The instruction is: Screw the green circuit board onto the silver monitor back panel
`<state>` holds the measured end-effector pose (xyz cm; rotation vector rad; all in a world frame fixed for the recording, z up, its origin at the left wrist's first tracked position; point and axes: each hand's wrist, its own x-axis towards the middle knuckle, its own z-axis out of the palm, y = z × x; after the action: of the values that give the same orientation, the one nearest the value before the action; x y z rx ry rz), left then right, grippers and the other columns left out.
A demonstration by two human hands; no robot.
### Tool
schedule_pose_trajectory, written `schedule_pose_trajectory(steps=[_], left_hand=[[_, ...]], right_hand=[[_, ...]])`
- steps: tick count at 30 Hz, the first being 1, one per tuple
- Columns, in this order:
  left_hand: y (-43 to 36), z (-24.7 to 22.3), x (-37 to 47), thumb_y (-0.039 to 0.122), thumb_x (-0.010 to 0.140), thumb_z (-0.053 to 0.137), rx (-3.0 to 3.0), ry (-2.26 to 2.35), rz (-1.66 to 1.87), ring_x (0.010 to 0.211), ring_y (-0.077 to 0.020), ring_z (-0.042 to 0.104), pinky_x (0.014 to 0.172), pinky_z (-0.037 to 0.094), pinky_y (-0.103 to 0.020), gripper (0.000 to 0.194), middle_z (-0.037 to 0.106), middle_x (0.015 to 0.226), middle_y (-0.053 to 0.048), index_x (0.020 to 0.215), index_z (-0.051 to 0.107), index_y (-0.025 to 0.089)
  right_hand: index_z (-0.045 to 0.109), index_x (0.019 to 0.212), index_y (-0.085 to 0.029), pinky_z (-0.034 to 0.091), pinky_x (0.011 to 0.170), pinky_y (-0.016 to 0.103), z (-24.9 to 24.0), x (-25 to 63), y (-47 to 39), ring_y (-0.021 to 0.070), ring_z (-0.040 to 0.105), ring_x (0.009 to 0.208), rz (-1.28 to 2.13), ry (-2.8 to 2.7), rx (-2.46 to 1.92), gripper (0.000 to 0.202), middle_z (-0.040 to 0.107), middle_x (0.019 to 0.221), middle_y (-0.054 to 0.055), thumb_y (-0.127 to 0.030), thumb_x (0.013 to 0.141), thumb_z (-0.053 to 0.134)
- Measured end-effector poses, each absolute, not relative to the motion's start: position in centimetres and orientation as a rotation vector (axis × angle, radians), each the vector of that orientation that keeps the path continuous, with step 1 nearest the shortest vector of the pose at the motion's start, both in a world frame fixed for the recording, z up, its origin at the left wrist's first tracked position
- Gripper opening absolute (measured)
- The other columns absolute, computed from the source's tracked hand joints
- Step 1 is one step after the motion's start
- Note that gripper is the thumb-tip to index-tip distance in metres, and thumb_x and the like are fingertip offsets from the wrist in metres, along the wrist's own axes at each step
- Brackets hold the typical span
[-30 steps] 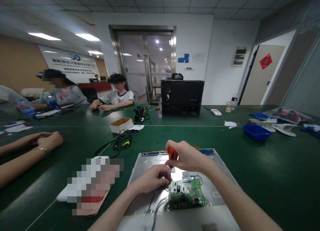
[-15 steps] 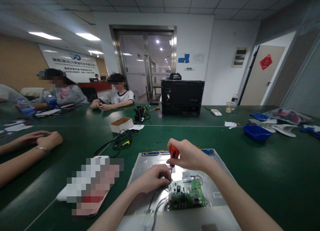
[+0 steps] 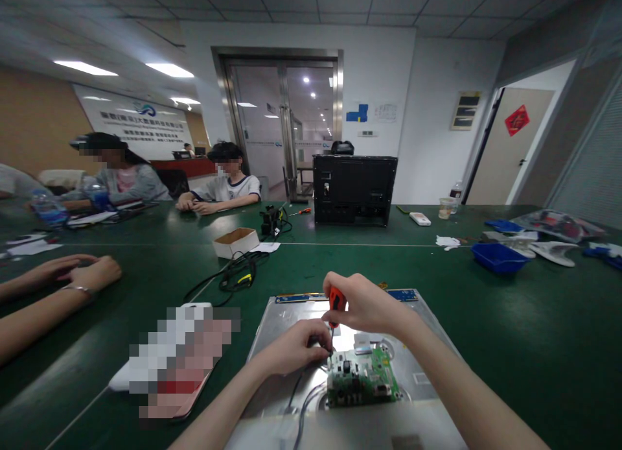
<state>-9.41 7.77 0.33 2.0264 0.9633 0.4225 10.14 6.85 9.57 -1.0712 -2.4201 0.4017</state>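
My right hand (image 3: 362, 301) is wrapped round the red and black handle of a screwdriver (image 3: 336, 299). The screwdriver stands nearly upright, its thin shaft pointing down at the upper left corner of a green circuit board (image 3: 362, 375). Beside the shaft's lower end, my left hand (image 3: 299, 349) has its fingers pinched together; whatever is between them is hidden. The board lies on the silver metal back of a flat panel (image 3: 276, 320), which has a blue strip (image 3: 405, 296) along its far edge. Grey cables (image 3: 304, 414) run from the board's left side.
Left of the panel lie blurred-out phone-like items (image 3: 194, 372), with another person's hands (image 3: 92, 278) beyond. Black cables (image 3: 238, 275) and an open white box (image 3: 236, 244) sit farther back. A black monitor casing (image 3: 356, 190) stands behind; a blue tray (image 3: 499, 258) is at right.
Both hands stay at the board's corner. The right hand and the screwdriver handle have shifted very slightly left.
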Motion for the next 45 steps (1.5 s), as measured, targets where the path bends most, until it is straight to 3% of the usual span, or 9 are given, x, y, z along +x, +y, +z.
schedule_pose_trajectory(steps=[14,23,36,45], left_hand=[[7.7,0.7,-9.3,0.012,0.068,0.056,2.012,0.967,0.380,0.075,-0.0168,0.055,0.070,0.042,-0.026,0.010,0.060,0.078,0.002,0.074,0.062,0.018],[8.1,-0.4,-9.5,0.017,0.069,0.058,2.075,0.985,0.422,0.077,-0.0182,0.054,0.071,0.042,-0.026,0.008,0.061,0.079,0.001,0.076,0.061,0.018],[7.8,0.0,-9.3,0.015,0.068,0.058,2.053,1.021,0.427,0.072,-0.0165,0.052,0.068,0.041,-0.026,0.007,0.059,0.075,0.002,0.074,0.061,0.018],[8.1,-0.5,-9.4,0.014,0.067,0.058,2.037,0.922,0.490,0.077,-0.0178,0.055,0.072,0.042,-0.027,0.009,0.062,0.080,0.000,0.075,0.062,0.017]], right_hand=[[0.054,0.104,-0.023,0.027,0.056,0.025,9.2,9.7,6.7,0.0176,0.058,0.070,0.269,-2.485,-1.087,0.031,0.066,0.080,0.001,-0.029,0.079,0.072],[0.055,0.099,-0.021,0.030,0.056,0.024,10.7,10.8,6.0,0.0154,0.058,0.070,0.290,-2.546,-1.048,0.023,0.067,0.083,0.001,-0.014,0.077,0.061],[0.057,0.096,-0.021,0.025,0.056,0.026,10.0,10.2,6.3,0.0179,0.060,0.070,0.180,-2.527,-1.092,0.018,0.070,0.082,0.002,-0.028,0.082,0.067],[0.057,0.100,-0.019,0.032,0.059,0.025,10.9,10.6,5.6,0.0171,0.060,0.077,0.293,-2.546,-1.043,0.025,0.069,0.093,0.005,-0.012,0.076,0.059]])
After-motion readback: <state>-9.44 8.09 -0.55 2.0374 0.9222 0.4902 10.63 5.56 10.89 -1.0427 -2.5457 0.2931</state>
